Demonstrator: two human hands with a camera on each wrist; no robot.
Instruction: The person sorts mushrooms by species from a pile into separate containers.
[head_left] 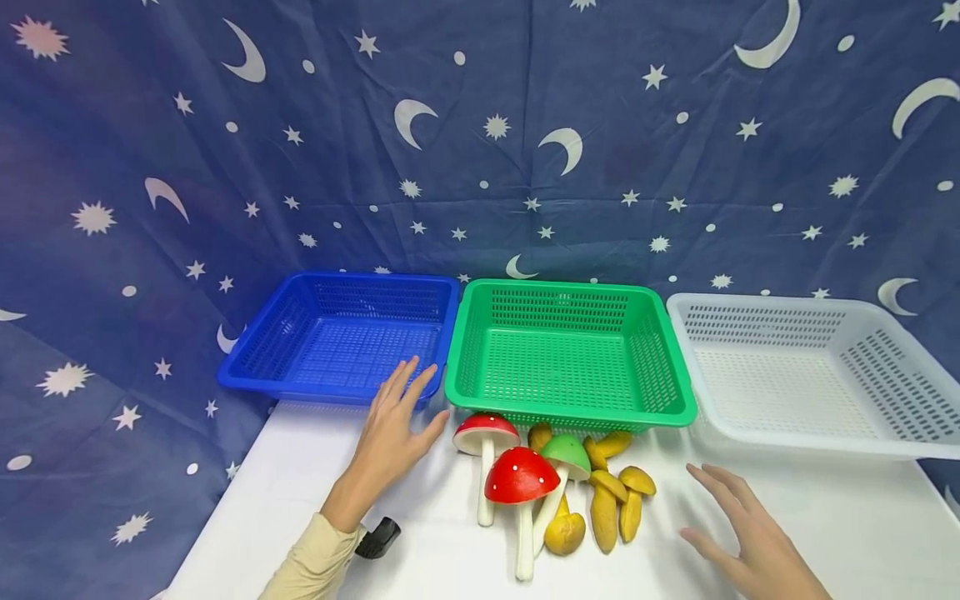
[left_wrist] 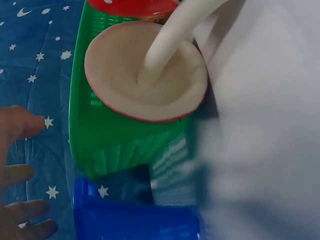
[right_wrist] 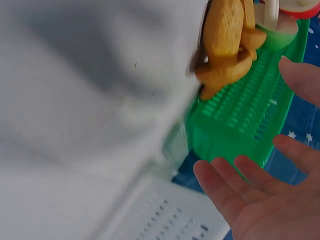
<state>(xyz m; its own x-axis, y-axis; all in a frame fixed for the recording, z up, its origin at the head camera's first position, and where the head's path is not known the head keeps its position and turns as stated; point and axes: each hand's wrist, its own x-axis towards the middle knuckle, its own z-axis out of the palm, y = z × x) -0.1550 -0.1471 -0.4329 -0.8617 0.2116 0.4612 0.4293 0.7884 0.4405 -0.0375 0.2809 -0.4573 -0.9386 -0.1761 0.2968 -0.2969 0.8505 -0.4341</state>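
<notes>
My left hand (head_left: 390, 442) hovers with spread fingers near the front right corner of the blue basket (head_left: 285, 390), left of the toy mushrooms. On the right, my right hand (head_left: 750, 533) is held above the table with fingers extended, holding nothing. Between the hands lie two red-capped mushrooms with white dots, one farther back (head_left: 486, 429) and one in front (head_left: 522, 477). Beside them is a green-capped mushroom (head_left: 567, 454). Several yellow-brown mushrooms (head_left: 604, 517) are clustered to their right. In the left wrist view, a pale cap underside (left_wrist: 120, 65) with its white stem is close.
A green basket (head_left: 570, 416) stands behind the mushrooms, between the blue basket and a white basket (head_left: 795, 437). All rest on a white-covered table (head_left: 435, 542). A dark blue cloth (head_left: 480, 150) with moons and stars hangs behind. A black band piece (head_left: 378, 538) sits at the left wrist.
</notes>
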